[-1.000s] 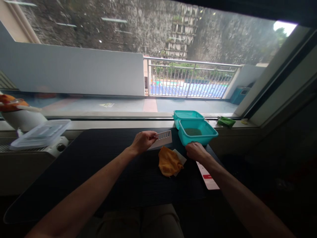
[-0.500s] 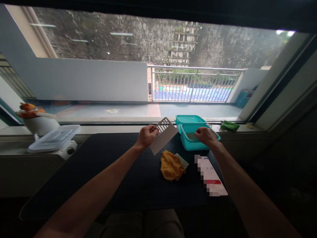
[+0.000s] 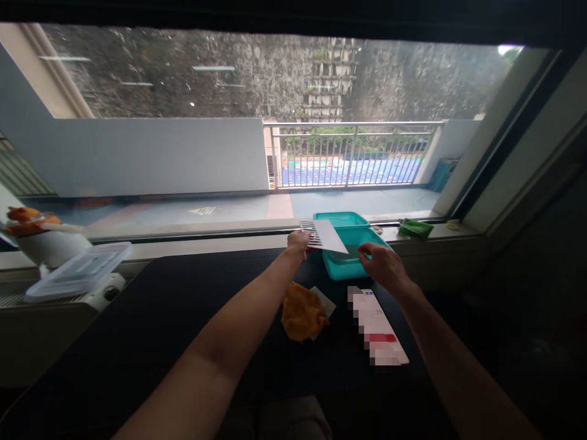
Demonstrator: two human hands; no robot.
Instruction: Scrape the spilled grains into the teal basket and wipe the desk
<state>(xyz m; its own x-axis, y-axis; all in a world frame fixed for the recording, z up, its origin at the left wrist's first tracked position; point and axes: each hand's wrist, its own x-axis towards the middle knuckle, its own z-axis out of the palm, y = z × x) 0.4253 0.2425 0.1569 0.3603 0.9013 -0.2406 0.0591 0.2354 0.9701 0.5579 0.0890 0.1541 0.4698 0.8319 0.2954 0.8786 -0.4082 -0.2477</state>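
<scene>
My left hand [image 3: 299, 241] grips the slotted end of a thin, pale flat scraper [image 3: 331, 236], whose plain end reaches over the near left side of a turquoise plastic box [image 3: 342, 269]. A grey-green layer lies low in the box. My right hand [image 3: 383, 264] hangs at the box's right side, fingertips curled together above the inside. Whether they pinch anything is too small to see. Nearer to me, a crumpled orange cloth [image 3: 302, 313] rests partly on a pale square sheet [image 3: 324, 304]. A phone [image 3: 383, 336] lies on the table to the right.
The dark table [image 3: 183, 305] stands against a window sill. Behind the box is a second turquoise piece [image 3: 342, 217]. A green packet [image 3: 415, 228] lies on the sill. To the left are a clear plastic lid [image 3: 82, 272] and a white pot [image 3: 55, 244] with an orange figure.
My left hand has moved right and forward, bringing the scraper from beside the box to above it and turning it flatter. The right hand has drawn back slightly toward the box's near right rim.
</scene>
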